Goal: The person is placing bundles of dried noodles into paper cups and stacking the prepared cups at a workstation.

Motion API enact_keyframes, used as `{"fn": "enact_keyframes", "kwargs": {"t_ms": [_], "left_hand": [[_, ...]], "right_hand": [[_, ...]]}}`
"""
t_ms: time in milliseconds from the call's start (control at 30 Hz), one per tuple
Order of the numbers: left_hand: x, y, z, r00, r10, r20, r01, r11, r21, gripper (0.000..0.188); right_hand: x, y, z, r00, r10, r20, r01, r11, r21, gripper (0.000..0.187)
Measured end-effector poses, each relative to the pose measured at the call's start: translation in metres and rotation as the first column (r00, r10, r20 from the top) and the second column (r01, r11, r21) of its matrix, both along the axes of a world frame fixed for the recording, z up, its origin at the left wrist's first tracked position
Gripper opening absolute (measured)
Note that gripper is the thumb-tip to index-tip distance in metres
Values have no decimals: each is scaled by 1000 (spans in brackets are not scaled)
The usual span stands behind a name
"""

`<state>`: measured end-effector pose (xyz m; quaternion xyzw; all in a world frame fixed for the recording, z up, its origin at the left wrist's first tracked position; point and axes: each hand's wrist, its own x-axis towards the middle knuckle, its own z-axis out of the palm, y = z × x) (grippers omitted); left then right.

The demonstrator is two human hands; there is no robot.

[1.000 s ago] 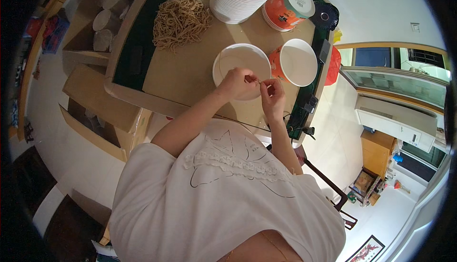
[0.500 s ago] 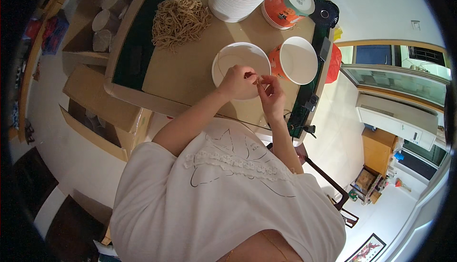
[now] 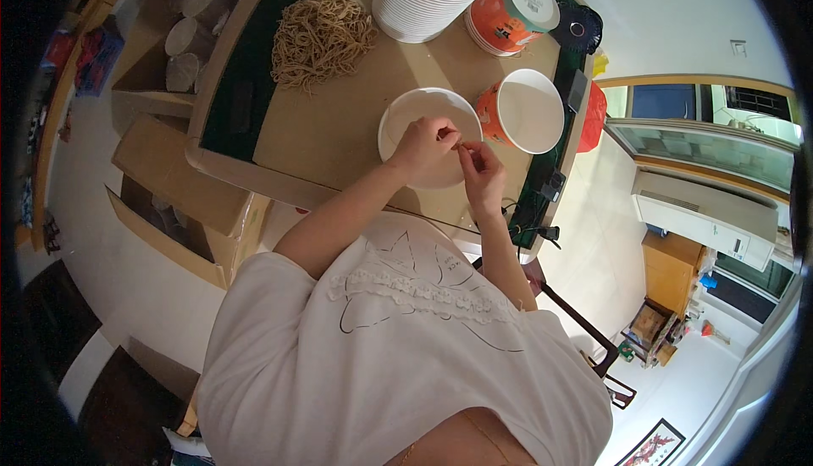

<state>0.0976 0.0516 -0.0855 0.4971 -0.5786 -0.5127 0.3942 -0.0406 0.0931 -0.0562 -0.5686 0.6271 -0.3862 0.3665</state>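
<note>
My left hand (image 3: 421, 149) and my right hand (image 3: 483, 180) meet over a white paper bucket (image 3: 411, 108) at the table's near side. Both are closed, fingertips pinched together on what looks like a small bit of tan string (image 3: 458, 145); its exact shape is too small to make out. My hands cover part of the bucket's mouth. Just right of it, a second orange and white paper bucket (image 3: 531, 112) lies tilted, its opening facing me. Farther left on the table sits a tangled heap of tan string (image 3: 323, 43).
Behind the hands rises a tall stack of white paper buckets (image 3: 428, 2), with an upturned orange bucket (image 3: 509, 17) beside it. A small black fan (image 3: 579, 25) stands at the far right corner. Cardboard boxes (image 3: 182, 176) with wrapped rolls or cups are on the floor to the left.
The white bucket beneath my hands sits slightly nearer to me in view. My hands stay pinched together, with the right fingers shifted a little.
</note>
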Motion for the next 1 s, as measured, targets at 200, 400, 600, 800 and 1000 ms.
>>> {"fn": "enact_keyframes", "kwargs": {"t_ms": [200,400,600,800,1000], "left_hand": [[-6,4,-4,984,140,107,-123,981,-151,12],[-4,5,6,982,133,132,-114,984,-139,13],[3,7,41,996,51,74,-40,990,-136,14],[-5,10,21,991,117,70,-103,978,-179,12],[-4,7,31,987,-24,158,48,987,-152,13]], "right_hand": [[0,2,-1,996,-2,-93,4,1000,20,7],[0,2,-5,999,0,-44,1,1000,27,9],[1,2,2,1000,13,-13,-14,998,-56,9],[-6,2,4,998,10,68,-9,1000,-5,6],[-15,2,5,997,8,81,-16,995,96,6]]}}
